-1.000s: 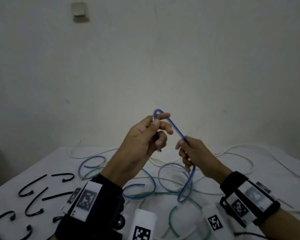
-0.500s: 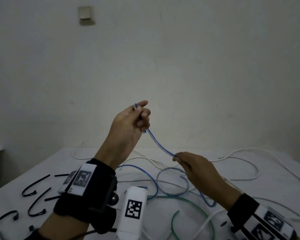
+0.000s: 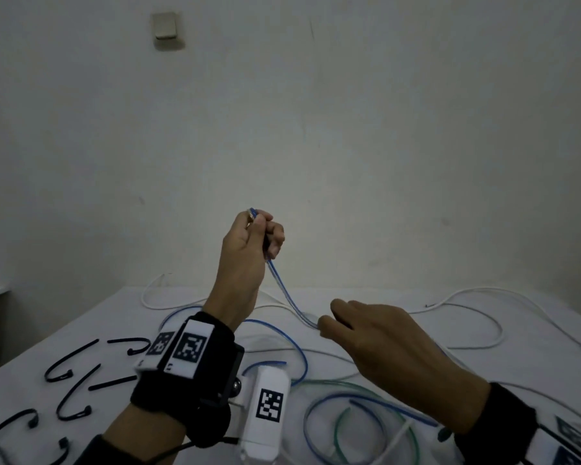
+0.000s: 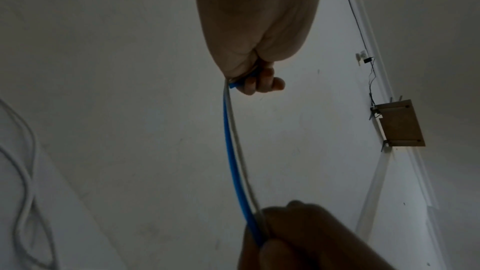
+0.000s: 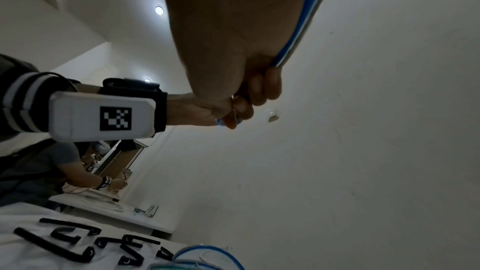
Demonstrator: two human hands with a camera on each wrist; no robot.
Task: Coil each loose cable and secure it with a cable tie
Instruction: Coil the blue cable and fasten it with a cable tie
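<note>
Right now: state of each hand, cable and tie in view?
left hand: raised, pinching the blue cable's folded end.
right hand: lower, gripping the same doubled strand.
blue cable: doubled and taut between the hands, rest loose on the table.
white cable: loose, uncoiled.
green cable: loose on the table.
cable ties: unused, scattered left.

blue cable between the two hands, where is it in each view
Head: blue cable runs centre, from raised left hand down to right hand.
Left wrist: centre, top to bottom.
Right wrist: top right, along the palm.
Shared landmark: the left hand's pinch on it.
</note>
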